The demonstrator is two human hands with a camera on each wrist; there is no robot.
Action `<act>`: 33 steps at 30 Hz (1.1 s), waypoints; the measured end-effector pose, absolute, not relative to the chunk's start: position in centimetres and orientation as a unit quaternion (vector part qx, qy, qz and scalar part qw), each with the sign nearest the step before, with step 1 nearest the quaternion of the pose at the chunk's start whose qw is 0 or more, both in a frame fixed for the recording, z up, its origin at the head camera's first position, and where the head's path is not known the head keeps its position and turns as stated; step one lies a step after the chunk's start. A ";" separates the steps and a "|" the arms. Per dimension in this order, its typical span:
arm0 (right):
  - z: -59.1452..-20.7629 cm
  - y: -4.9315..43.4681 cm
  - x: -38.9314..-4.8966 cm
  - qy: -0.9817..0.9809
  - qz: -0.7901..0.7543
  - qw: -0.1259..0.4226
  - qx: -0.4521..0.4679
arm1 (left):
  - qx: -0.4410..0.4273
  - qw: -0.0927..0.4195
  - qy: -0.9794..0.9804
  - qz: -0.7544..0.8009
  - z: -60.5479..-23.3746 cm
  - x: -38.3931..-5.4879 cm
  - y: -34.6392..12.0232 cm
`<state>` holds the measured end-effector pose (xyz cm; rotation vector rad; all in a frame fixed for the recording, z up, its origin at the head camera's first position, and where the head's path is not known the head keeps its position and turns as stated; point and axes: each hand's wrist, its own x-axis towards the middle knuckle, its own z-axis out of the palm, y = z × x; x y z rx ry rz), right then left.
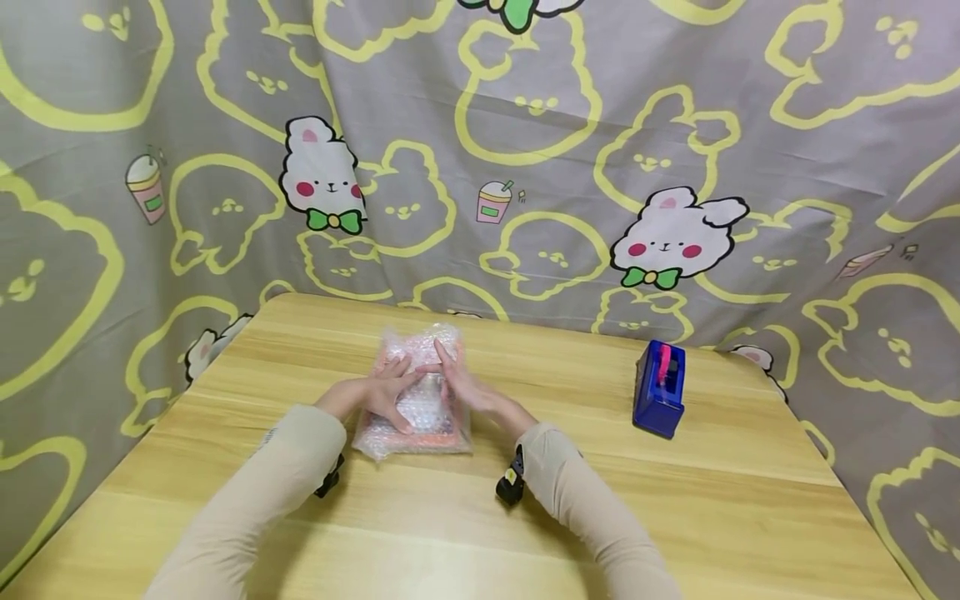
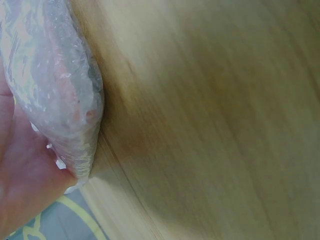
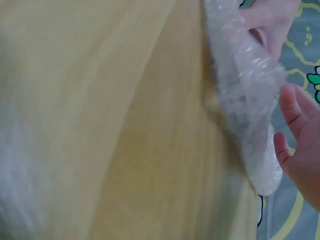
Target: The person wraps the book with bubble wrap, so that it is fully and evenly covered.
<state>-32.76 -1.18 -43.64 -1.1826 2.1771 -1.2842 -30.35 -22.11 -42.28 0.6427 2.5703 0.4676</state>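
Note:
A flat item with pinkish-orange edges lies in bubble wrap (image 1: 423, 412) on the wooden table, slightly left of the middle. My left hand (image 1: 386, 396) rests on its left part with the fingers spread. Along the upper right part lies my right hand (image 1: 467, 388), its fingers extended and pointing away from me. The left wrist view shows the palm of the left hand (image 2: 27, 170) against the bulging edge of the wrap (image 2: 60, 95). In the right wrist view, fairly straight fingers of the right hand (image 3: 302, 135) are right at the wrap's edge (image 3: 250, 90).
A blue tape dispenser (image 1: 660, 404) with a pink part stands to the right on the table (image 1: 555, 392). Behind and beside the table hangs a grey curtain (image 1: 420, 100) with yellow cartoon outlines. Black wrist cameras (image 1: 510, 483) sit under both sleeves.

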 end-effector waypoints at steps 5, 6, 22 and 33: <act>-44.4 -0.9 -33.2 0.788 -0.430 0.198 -0.394 | 0.227 0.230 0.930 0.176 -42.3 -30.3 -21.9; -44.5 -0.9 -33.3 0.790 -0.427 0.201 -0.392 | 0.227 0.230 0.930 0.175 -42.3 -30.3 -21.8; -44.5 -1.3 -33.7 0.813 -0.420 0.260 -0.309 | 0.223 0.227 0.932 0.175 -42.2 -30.4 -21.9; -44.6 -1.1 -34.2 0.778 -0.442 0.291 -0.338 | 0.224 0.233 0.930 0.173 -42.2 -30.5 -21.8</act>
